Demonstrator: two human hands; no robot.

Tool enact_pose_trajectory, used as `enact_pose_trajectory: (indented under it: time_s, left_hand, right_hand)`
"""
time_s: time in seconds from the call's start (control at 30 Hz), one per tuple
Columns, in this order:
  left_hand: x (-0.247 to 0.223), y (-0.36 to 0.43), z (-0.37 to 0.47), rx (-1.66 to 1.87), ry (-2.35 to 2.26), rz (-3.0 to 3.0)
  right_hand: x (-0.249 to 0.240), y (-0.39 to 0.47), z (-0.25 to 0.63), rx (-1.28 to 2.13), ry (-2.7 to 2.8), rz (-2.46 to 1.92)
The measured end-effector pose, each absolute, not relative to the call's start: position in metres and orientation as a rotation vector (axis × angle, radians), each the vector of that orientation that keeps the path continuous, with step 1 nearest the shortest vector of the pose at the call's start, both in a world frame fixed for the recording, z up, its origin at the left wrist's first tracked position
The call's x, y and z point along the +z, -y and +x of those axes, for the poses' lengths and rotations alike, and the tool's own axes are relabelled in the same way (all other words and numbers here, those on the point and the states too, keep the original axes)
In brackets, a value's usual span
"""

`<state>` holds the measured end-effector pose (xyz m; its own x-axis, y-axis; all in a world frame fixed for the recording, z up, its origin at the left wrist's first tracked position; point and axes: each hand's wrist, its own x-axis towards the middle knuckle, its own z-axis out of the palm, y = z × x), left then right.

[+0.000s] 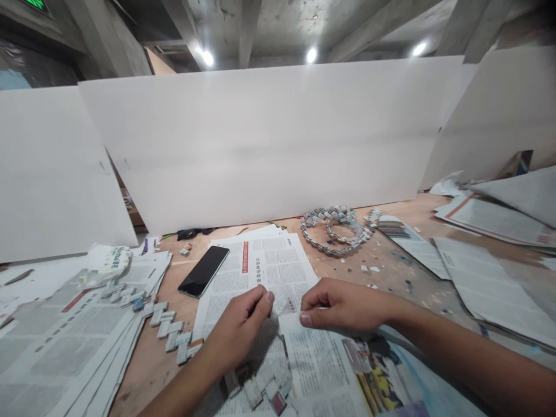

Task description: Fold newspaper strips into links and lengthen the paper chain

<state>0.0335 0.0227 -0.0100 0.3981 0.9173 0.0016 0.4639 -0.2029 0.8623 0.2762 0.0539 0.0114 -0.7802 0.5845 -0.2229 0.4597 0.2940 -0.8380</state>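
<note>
Newspaper sheet (319,362) lay on the desk (143,353), upper edge at the right hand (341,304). That hand curled narrow, grip unclear; left hand (243,318) pinched narrow, anything held couldn't be told. Light, even finger pressure along the edge seemed best against tearing.

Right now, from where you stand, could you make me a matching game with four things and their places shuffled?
1. slim black-screened phone
2. coiled chain of folded paper
3. crumpled white wrapper with green lettering
4. person's bare right hand

A. on the newspaper pile at far left
B. at the top of newsprint with a colour photo
C. overlapping a newspaper page's left edge
D. on the tan tabletop, right of centre

Pairs: 1-C, 2-D, 3-A, 4-B
</note>
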Motion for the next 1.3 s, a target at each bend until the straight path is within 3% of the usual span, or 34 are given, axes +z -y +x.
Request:
enact_pose_trajectory:
  time_s: [0.67,1.03,1.3]
  left_hand:
    - [-0.024,-0.033,0.029,0.728,-1.28,1.733]
    - [-0.03,-0.03,0.03,0.68,-1.303,1.837]
    - [-0.031,-0.037,0.025,0.632,-1.302,1.818]
  right_hand:
    - [-0.007,-0.072,0.274,1.264,2.457,-1.09]
    - [-0.011,-0.061,0.252,0.683,2.523,-1.329]
    - [-0.02,-0.062,0.256,0.688,2.496,-1.246]
